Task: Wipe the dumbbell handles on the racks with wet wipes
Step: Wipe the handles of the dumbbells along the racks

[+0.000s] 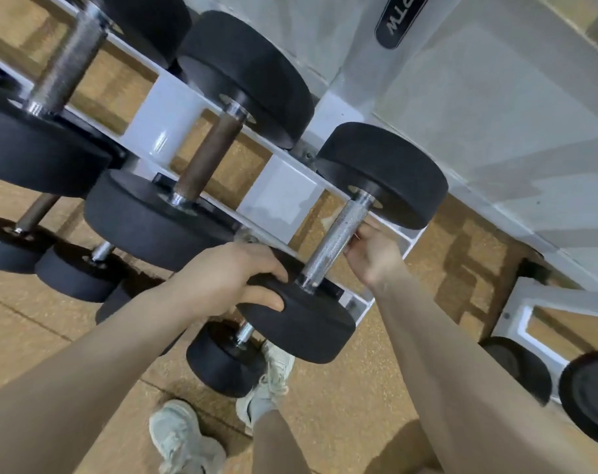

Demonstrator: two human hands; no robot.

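Two hands on end dumbbell (338,241) at rack (283,196) edge: left hand (229,278) grips near head; right hand (369,251) curled round handle (335,244).

A single wide-angle view from the person's head looks steeply down and forward, rolled so the white rack (283,196) runs diagonally from 10 o'clock to 4 o'clock. It sits close: both forearms enter from the bottom edge and the hands reach only to mid-frame, the left hand (229,278) and right hand (372,254) near centre. The person's shoes (184,436) show at 6 o'clock on the floor (359,405) directly below. Straight edges bow toward the borders.
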